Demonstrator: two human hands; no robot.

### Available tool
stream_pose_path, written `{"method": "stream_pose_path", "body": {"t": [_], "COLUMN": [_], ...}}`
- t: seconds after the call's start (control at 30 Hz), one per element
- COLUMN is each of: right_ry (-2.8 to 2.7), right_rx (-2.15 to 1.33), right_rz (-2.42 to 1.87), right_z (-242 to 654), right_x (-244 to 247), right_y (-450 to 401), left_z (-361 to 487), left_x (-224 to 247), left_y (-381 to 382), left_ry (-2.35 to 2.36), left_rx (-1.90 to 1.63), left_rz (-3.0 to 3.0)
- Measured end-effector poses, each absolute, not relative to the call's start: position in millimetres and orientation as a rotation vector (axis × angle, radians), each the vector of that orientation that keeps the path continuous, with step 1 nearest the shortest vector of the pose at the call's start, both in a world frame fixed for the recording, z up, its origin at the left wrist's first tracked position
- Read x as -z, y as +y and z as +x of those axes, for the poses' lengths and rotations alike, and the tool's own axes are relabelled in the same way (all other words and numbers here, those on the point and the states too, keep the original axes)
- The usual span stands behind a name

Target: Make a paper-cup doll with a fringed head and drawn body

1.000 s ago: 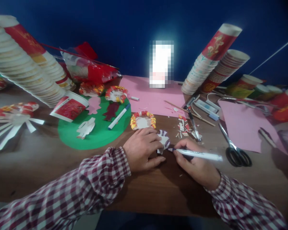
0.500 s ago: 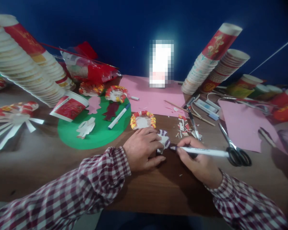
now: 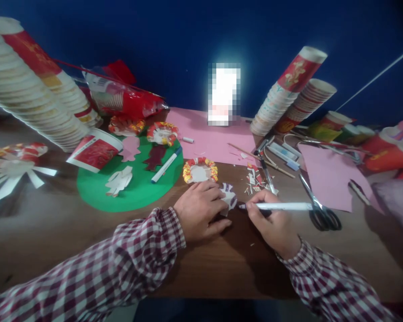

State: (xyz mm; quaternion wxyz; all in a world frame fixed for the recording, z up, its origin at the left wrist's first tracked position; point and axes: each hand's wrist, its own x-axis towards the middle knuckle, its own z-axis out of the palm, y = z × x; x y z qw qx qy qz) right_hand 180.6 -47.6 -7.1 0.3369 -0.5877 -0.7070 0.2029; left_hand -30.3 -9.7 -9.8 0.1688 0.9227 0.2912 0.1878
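Note:
My left hand (image 3: 203,210) rests on the table, its fingers holding down a small white paper cutout (image 3: 229,197) with purple marks along its edge. The fingers hide part of that cutout. In my right hand (image 3: 272,221) is a white marker (image 3: 289,206), pinched between thumb and fingers. Its purple tip points left, just beside the cutout's right edge; whether it touches cannot be told. Right above my left hand lies a ring of red and yellow twisted paper (image 3: 200,170) with a pale centre.
A green round sheet (image 3: 137,199) carries fish-shaped cutouts and a blue-capped marker (image 3: 166,166). Paper scraps (image 3: 255,179) and black-handled scissors (image 3: 324,217) lie to the right. Tall paper cup stacks (image 3: 275,112) stand behind on both sides. A bright pixelated screen (image 3: 224,94) stands on pink paper (image 3: 188,116).
The marker has rolled a little in my right hand, so its printed lettering no longer shows. The view has shifted slightly. My left hand keeps its place on the cutout.

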Motion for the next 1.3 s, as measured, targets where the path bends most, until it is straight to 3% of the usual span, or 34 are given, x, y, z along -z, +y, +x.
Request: {"method": "stream_pose_path", "body": {"t": [1.3], "right_ry": [-1.772], "right_rx": [-0.61], "right_rz": [-1.537], "right_z": [175.0], "right_x": [6.8], "right_y": [-50.5], "left_z": [-30.1], "left_x": [12.8], "left_y": [-8.4], "left_ry": [0.819], "left_rx": [-0.55], "left_rz": [2.637]}}
